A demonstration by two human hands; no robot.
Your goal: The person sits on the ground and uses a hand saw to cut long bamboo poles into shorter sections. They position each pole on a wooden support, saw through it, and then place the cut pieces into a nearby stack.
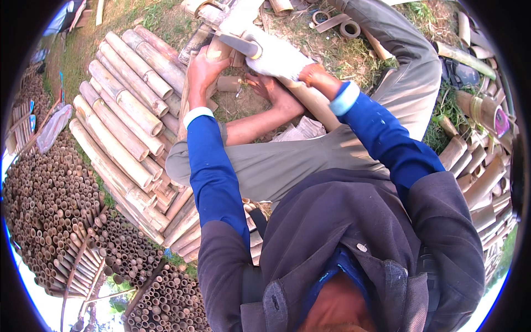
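Note:
My bare left hand (203,73) is wrapped round a short piece of split bamboo (219,50), thumb toward its near side. In a white glove, my right hand (281,56) is closed on a knife. Its broad metal blade (239,44) points left and lies across the top of the bamboo, just beyond my left fingers. The glove hides most of the handle. Below the blade, a short bamboo tube (229,84) lies on the ground beside my bare foot (265,87). A long bamboo pole (314,103) runs under my right wrist.
Cut bamboo lengths (121,105) lie stacked at my left. Farther left stands a large pile of bamboo tubes (50,199), ends showing. Bamboo rings (349,29) rest on the grass ahead. More bamboo pieces (487,177) are heaped at my right, near a dark bag (460,74).

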